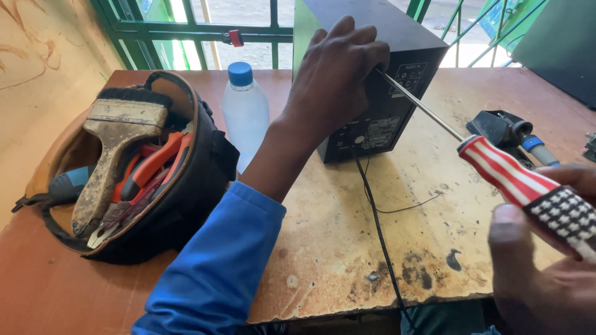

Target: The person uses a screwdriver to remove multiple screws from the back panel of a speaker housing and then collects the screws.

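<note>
A black speaker box (372, 74) is being steadied by the left hand (332, 74), its fingers draped loosely over the top edge. A striped-handled screwdriver (528, 186) is being gripped tightly by the right hand (546, 267), the shaft reaching past the left hand's fingertips to the box's rear panel. A water bottle (245, 111) and tool bag (124, 167) are sitting on the surface (323, 248) left of the left hand.

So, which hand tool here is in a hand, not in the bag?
The striped screwdriver, gripped by the right hand. The paintbrush and orange pliers lie in the bag.
</note>
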